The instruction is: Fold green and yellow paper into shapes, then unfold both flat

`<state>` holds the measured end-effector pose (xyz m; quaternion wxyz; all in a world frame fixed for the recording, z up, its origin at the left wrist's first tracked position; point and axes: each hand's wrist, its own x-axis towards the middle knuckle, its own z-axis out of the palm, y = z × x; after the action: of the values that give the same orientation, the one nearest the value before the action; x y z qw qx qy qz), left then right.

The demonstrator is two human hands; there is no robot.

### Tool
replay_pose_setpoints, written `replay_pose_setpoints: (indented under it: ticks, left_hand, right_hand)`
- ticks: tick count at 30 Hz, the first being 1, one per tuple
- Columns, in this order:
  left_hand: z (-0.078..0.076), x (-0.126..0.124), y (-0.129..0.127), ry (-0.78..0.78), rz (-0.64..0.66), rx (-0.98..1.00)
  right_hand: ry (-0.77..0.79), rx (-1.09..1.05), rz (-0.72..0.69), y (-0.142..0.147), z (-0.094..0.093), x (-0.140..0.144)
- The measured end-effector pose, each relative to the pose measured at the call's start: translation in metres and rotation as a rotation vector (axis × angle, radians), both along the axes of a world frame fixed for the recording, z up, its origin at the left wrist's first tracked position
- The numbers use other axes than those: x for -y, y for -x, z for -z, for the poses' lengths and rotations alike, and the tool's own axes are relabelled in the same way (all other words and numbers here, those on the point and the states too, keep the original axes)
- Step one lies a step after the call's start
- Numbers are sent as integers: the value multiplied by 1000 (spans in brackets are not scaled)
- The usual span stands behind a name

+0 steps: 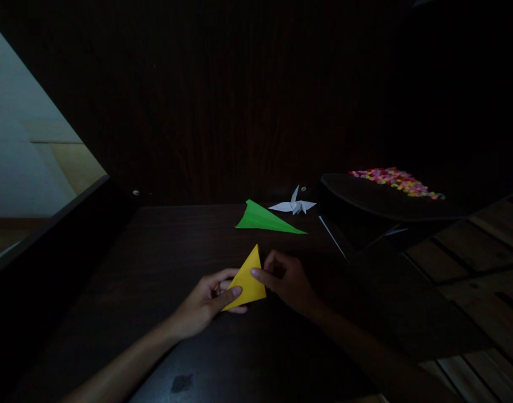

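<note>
A yellow paper (pixel 248 278) folded into a triangle stands tilted on the dark table (pixel 164 263), its tip pointing up. My left hand (pixel 208 301) pinches its lower left edge between thumb and fingers. My right hand (pixel 287 278) holds the right edge with thumb and forefinger. Both hands rest low on the table.
Behind the hands lie a green folded paper (pixel 265 219) and a white paper crane (pixel 294 205). At the right stands a dark tray (pixel 378 201) with several small colourful pieces (pixel 394 180). A wooden slatted surface (pixel 483 268) lies far right. The scene is dim.
</note>
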<state>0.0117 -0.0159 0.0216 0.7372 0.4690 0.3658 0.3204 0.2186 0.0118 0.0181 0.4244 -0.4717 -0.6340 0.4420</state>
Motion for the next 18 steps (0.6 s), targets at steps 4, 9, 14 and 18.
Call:
replay_pose_setpoints:
  ticks: [4,9,14,18]
  left_hand:
    - [-2,0,1,16,21,23]
    - [-2,1,2,39,86,31]
    - [2,2,4,64,102,33]
    - [2,2,4,65,92,10]
  right_hand:
    - [49,-98,-33,-3,0,-5]
    - [203,-191,-199,1,1,-4]
    - [201,-190,-191,2,0,-3]
    - [219,-176,-197,2,0,-2]
